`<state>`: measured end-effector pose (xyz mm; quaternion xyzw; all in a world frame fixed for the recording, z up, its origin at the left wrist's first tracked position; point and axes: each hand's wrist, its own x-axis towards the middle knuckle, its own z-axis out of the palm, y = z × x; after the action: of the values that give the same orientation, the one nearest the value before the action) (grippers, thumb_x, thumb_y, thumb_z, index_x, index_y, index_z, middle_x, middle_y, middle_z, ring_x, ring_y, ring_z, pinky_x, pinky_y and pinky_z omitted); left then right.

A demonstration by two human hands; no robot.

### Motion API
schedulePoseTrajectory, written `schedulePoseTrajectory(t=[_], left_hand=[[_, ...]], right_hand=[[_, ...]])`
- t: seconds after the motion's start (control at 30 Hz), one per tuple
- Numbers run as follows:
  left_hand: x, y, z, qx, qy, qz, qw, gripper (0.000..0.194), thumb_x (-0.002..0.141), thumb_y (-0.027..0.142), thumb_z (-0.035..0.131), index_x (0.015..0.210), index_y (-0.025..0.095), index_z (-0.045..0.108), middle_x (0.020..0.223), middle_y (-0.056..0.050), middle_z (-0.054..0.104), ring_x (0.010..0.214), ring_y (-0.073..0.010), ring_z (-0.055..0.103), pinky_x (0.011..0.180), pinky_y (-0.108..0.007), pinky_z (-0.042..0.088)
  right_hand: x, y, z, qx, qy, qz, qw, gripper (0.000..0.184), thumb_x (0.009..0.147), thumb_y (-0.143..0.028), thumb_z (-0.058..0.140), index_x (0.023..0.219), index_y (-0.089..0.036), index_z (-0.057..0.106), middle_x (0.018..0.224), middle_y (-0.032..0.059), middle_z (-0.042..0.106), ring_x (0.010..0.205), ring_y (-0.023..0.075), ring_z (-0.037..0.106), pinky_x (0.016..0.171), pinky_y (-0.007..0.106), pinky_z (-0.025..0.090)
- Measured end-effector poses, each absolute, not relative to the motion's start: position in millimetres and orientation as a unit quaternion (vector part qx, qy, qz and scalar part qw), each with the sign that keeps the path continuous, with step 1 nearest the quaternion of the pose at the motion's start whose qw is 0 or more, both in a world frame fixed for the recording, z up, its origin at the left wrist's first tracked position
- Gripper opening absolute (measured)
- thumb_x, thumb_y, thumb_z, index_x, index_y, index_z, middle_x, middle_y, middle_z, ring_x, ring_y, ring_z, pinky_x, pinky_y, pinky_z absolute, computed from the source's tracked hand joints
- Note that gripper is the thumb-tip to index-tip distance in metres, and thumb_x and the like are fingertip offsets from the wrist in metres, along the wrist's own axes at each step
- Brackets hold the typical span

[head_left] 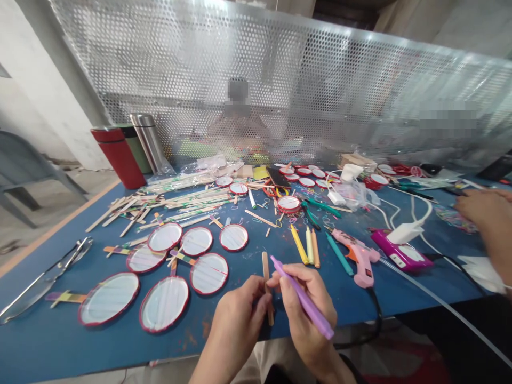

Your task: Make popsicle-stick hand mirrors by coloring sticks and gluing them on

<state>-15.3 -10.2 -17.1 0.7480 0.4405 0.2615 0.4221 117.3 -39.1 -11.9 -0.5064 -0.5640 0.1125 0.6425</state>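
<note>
My left hand (240, 314) is closed on a plain wooden craft stick (265, 269) that stands up from the blue table (48, 341) near its front edge. My right hand (306, 314) grips a purple marker (304, 298), its tip resting by the stick's upper half. Both hands are close together, touching around the stick.
Several round white discs with red rims (164, 303) lie left of my hands. Coloured markers (306, 245), a pink glue gun (358, 256), loose sticks (132, 208), flasks (120, 157) and a perforated metal screen (256, 80) lie beyond. Another person's hand (486, 210) is at the right.
</note>
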Motion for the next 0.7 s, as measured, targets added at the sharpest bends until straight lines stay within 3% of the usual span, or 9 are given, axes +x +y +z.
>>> schedulePoseTrajectory(t=[0.23, 0.7], left_hand=[[-16.5, -12.3, -17.4, 0.748, 0.439, 0.265, 0.422, 0.017, 0.091, 0.023, 0.044, 0.095, 0.023, 0.061, 0.079, -0.001, 0.074, 0.078, -0.0175, 0.071, 0.07, -0.021, 0.048], [-17.3, -12.2, -17.9, 0.752, 0.428, 0.268, 0.424, 0.016, 0.092, 0.02, 0.043, 0.094, 0.021, 0.06, 0.081, -0.001, 0.074, 0.074, -0.0159, 0.068, 0.067, -0.02, 0.046]], right_hand=[[116.5, -35.7, -13.8, -0.489, -0.613, 0.056, 0.618, 0.015, 0.088, -0.011, 0.057, 0.099, -0.022, 0.059, 0.084, 0.0017, 0.069, 0.075, 0.0138, 0.07, 0.067, 0.023, 0.058], [117.4, -34.1, -15.1, -0.481, -0.631, 0.069, 0.605, 0.016, 0.09, -0.011, 0.056, 0.101, -0.021, 0.058, 0.087, 0.0014, 0.068, 0.078, 0.0129, 0.07, 0.067, 0.02, 0.056]])
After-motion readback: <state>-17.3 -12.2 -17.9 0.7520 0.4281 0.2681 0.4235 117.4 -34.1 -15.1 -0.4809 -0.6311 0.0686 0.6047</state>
